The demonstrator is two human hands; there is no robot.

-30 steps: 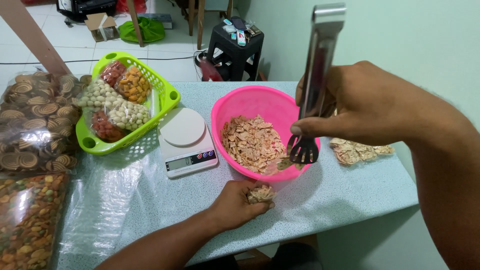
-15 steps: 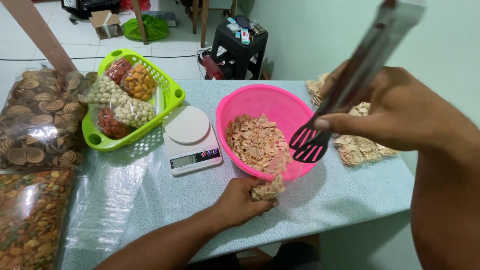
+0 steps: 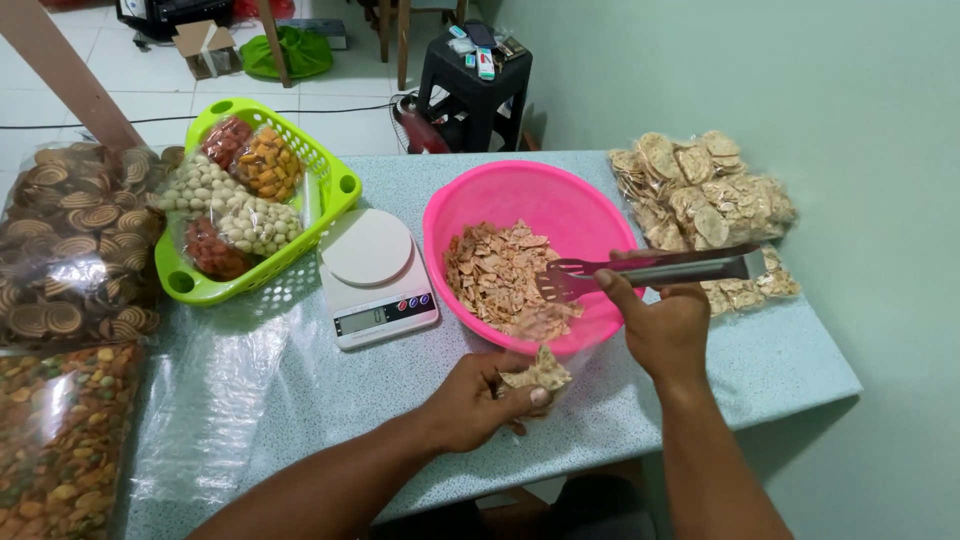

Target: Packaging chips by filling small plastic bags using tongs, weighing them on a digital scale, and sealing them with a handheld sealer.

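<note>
My left hand (image 3: 478, 398) grips a small clear plastic bag (image 3: 540, 372) partly filled with pale chips, held against the near rim of a pink bowl (image 3: 510, 195). The bowl holds a heap of flat tan and reddish chips (image 3: 500, 272). My right hand (image 3: 662, 325) holds metal tongs (image 3: 650, 270) lying almost level, their dark slotted tips over the chips at the bowl's right side.
A white kitchen scale (image 3: 372, 275) stands left of the bowl. A green basket (image 3: 335, 185) holds bagged snacks. Large snack bags (image 3: 70, 240) lie at the left, cracker bags (image 3: 705, 195) at the right. The table's edge (image 3: 800, 395) runs close by.
My right hand has dropped from high near the camera down to the bowl's right rim. The tongs swung from upright to nearly level, tips in the bowl. The left hand stayed put.
</note>
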